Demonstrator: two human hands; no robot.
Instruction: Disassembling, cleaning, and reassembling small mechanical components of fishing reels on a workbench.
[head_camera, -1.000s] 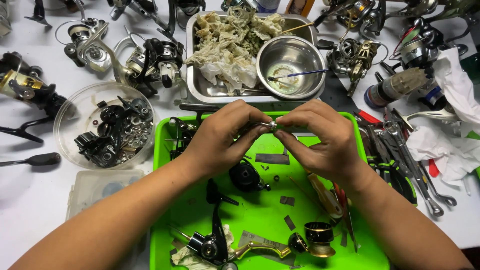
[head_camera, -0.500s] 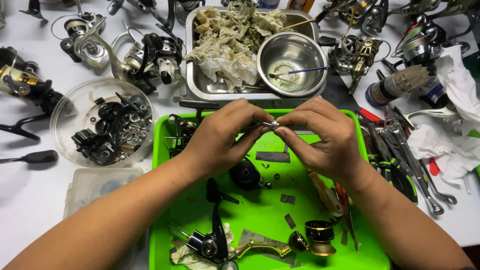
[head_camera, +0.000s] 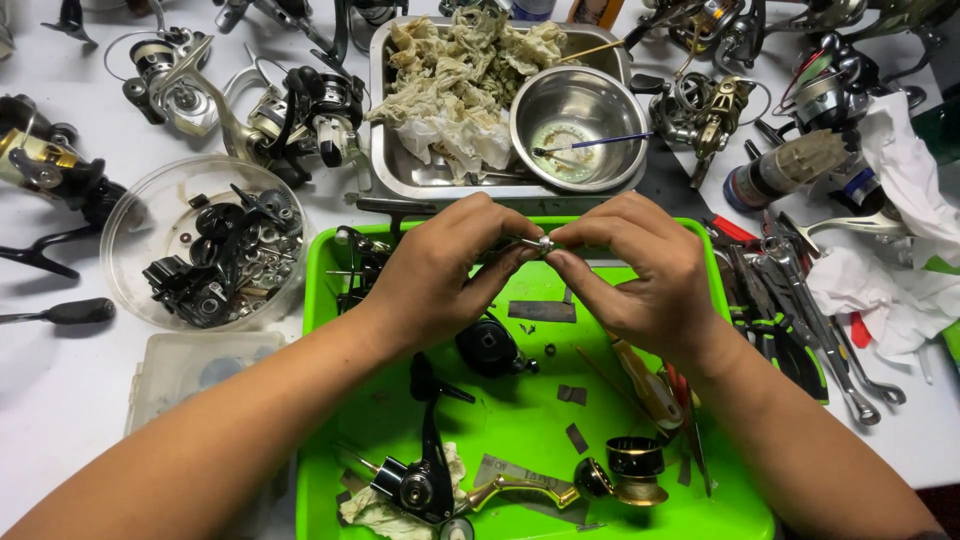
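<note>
White tabletop (head_camera: 60, 400), evenly lit; walls, floor out of view.

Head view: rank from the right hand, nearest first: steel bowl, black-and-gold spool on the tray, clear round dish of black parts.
From the right hand:
1. Steel bowl, just beyond the hand, inside the metal tray.
2. Black-and-gold spool, nearer the person, at the green tray's near edge.
3. Clear round dish, far across to the left, past the left hand.
</note>
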